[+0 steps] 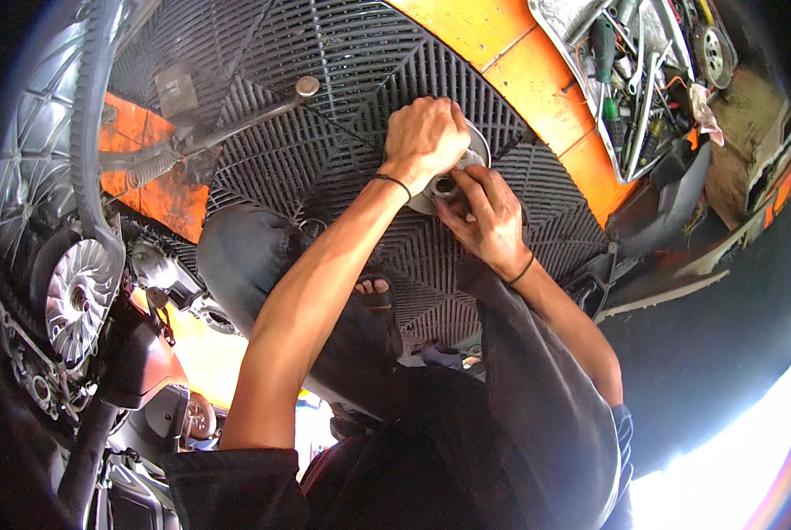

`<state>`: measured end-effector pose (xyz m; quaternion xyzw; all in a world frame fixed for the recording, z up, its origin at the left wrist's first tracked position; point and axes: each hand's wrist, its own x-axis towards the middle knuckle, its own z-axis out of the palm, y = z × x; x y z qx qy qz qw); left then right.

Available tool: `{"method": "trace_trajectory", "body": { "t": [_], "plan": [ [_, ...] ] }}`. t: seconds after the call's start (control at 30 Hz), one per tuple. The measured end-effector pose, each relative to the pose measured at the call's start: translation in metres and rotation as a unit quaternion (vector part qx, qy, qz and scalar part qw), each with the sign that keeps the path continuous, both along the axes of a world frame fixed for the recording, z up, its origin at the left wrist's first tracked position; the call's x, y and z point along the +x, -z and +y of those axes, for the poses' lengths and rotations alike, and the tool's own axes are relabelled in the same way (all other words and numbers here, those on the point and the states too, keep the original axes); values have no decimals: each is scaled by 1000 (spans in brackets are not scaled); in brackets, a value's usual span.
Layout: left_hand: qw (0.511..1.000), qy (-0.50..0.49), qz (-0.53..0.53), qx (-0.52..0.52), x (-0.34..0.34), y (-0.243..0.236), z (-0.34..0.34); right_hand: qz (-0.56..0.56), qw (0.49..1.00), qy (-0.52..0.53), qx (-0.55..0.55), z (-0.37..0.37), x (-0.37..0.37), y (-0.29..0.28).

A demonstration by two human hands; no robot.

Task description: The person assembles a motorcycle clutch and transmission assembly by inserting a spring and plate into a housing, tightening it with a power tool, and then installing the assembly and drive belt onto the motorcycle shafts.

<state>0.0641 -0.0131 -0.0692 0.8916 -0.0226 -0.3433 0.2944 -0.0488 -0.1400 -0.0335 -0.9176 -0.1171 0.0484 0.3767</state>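
Note:
A round silvery metal disc [420, 205] with a raised hub [445, 185] sits ahead of me over the black slatted mat [342, 106]. My left hand [426, 137] is closed in a fist at the disc's far left side, and the back of the hand hides what its fingers hold. My right hand [488, 216] curls around the near right side of the disc, thumb and fingers gripping it beside the hub. Something pale, perhaps a cloth, shows between the hands.
At the upper right stands a metal tray [609, 146] of screwdrivers, wrenches and other tools. On the left is a scooter's open engine side with a finned pulley [79, 300]. A stand lever [254, 117] with a spring juts over the mat. Orange tiles [510, 66] border the mat.

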Motion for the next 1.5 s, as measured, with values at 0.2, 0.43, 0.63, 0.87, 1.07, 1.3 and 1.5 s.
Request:
{"method": "trace_trajectory", "body": {
  "t": [0.2, 0.43, 0.63, 0.87, 1.07, 1.3, 1.5],
  "plan": [
    [1000, 0, -10, -9, 1, 0, 1, -32, 999, 3, -7, 3, -3, 2],
    [1000, -1, -21, -17, -2, 4, 2, -50, 998, 7, -25, 4, -2, 6],
    [999, -6, -31, -20, -3, 8, 2, -36, 997, 9, -62, 7, 1, 6],
    [999, -1, -34, -10, -3, 5, 2, 3, 988, -15, -154, 8, 13, -4],
    [999, -2, -43, -10, -4, 7, 1, -54, 993, -37, -103, 3, 1, -5],
    [999, 2, -41, -20, -3, 5, 1, -35, 993, -24, -107, 1, -5, -6],
    [999, 7, -35, -12, -2, 4, 3, -12, 986, -42, -159, -8, -5, -11]
  ]
}}
